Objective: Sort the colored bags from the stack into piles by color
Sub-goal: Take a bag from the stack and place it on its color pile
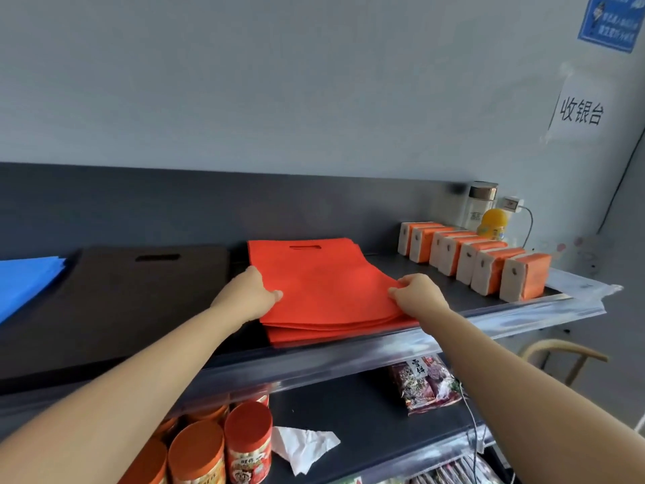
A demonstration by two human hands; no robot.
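Three flat piles of bags lie side by side on the dark top shelf (394, 270), which runs the full width of the view with a clear plastic rail along its front edge and a dark upstand at its back. Largest in view is the black pile (115, 309), just left of the red pile (324, 284), with only a narrow dark strip between the two and its near edge close to the rail. The red pile sits about mid-shelf with its cut-out handle toward the wall; its front edges are fanned and reach almost to the rail. Further left of the red pile, beyond the black one, the blue pile (24, 281) runs out of view at the frame edge. Right of the red pile lies an open band of shelf, then a slanting row of orange packets (478, 263) standing on end. Above the red pile rises plain pale wall. The left hand (249, 291) has its fingers curled over the red pile's left edge, gripping the upper layers. The right hand (419, 296) pinches the upper layers at the red pile's right edge, near the front corner.
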